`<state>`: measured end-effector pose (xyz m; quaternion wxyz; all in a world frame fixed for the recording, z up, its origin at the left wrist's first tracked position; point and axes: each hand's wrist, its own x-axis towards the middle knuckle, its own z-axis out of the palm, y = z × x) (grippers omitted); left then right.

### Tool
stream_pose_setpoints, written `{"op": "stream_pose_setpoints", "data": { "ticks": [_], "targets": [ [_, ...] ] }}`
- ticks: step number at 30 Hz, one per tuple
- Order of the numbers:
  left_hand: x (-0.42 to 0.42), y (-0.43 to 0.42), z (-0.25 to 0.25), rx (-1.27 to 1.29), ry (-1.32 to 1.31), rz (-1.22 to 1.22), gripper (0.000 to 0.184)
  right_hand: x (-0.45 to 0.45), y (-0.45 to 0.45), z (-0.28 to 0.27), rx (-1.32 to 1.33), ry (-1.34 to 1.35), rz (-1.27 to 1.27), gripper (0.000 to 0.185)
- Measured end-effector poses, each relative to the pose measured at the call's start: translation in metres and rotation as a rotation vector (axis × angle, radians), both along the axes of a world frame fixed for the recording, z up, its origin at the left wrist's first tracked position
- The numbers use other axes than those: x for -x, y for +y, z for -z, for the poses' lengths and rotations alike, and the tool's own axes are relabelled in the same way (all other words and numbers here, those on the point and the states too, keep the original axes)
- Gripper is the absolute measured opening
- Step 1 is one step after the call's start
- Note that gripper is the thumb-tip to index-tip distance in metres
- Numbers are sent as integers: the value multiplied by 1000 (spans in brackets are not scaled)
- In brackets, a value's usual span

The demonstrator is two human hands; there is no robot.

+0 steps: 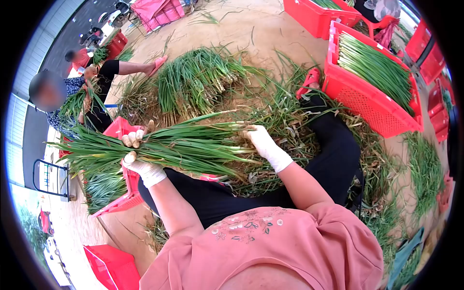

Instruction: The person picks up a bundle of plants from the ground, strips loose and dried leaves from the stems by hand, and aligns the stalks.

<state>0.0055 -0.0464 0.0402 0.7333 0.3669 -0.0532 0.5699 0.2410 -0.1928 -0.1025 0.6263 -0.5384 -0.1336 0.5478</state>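
The left hand [139, 163] is curled round a green-onion bunch [188, 146], seemingly bearing its weight; the right hand [262, 141] pinches stem ends [241, 151]. Beyond them sprawls a green-onion pile [193, 79].

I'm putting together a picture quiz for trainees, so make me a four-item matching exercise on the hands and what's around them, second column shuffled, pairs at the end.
Column one
1. Left hand
2. Right hand
3. Pile
4. Wearer's trousers

Column two
A. Black
B. At the pale stalk ends of the bunch
C. On the ground, beyond the bunch
D. Around the leafy part of the bunch

Pairs: 1-D, 2-B, 3-C, 4-A
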Motion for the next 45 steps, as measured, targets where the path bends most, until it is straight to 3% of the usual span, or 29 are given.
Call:
{"op": "stream_pose_setpoints", "data": {
  "ticks": [1,3,5,9,11,13,14,15,17,19,21,25,26,33,37,45],
  "targets": [
    [-2,-4,-2,40,-30,-13,29,-10,9,31,6,-322,-60,23],
    [2,0,3,47,-33,4,28,-19,4,25,102,-557,47,24],
    [13,17,19,19,-3,-13,29,-29,-3,23,200,-985,94,25],
    [9,10,12,-23,-18,17,27,-87,-26,62,363,-976,386,23],
    [19,17,14,-18,-1,-17,27,-144,-42,111,335,-824,586,22],
    [23,17,12,-25,-68,-73,27,-179,-65,109,109,-477,911,21],
    [26,17,10,-5,-128,-27,27,-181,-74,89,104,-571,1012,24],
    [31,19,10,-10,-153,-5,27,-197,-81,92,378,-721,774,28],
    [36,21,10,45,-205,-48,29,-162,-63,72,188,-1295,648,31],
    [30,15,5,43,-193,-69,29,-120,-45,31,172,-1221,257,29],
    [24,10,4,41,-176,-87,29,-71,-27,-29,-65,-1046,-135,23],
    [16,12,7,-18,-73,-10,31,-21,7,-25,-271,-1264,-77,25],
    [13,10,7,-10,-67,46,31,-14,10,-27,-146,-1194,-145,26],
    [-1,3,9,37,-34,143,30,6,9,-13,-251,-1066,86,16],
    [-1,5,11,67,-31,68,30,7,3,-17,-180,-1411,11,23],
    [-6,-7,3,133,-33,17,31,5,6,-4,-384,-1252,52,19]
  ]
}}
